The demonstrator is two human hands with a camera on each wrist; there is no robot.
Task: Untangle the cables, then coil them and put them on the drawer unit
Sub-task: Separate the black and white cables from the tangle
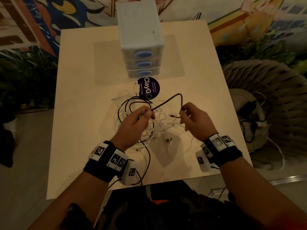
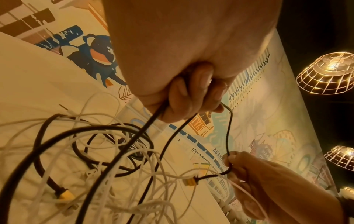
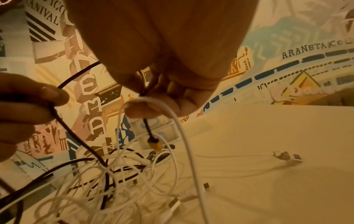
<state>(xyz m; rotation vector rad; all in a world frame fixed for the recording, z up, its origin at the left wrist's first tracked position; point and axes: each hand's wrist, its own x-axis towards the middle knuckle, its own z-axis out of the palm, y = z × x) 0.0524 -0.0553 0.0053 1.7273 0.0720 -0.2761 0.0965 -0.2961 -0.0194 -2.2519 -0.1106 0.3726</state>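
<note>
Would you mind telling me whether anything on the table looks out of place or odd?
Only the expected mess: the white cables lie snarled with the dark cable, and one white strand is looped over the right hand.

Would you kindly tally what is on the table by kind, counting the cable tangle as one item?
Drawer unit: 1
ClayGo sticker: 1
Cable tangle: 1, white cables with a dark cable gripped by the left hand and right hand; single cables cannot be counted
Total: 3
</note>
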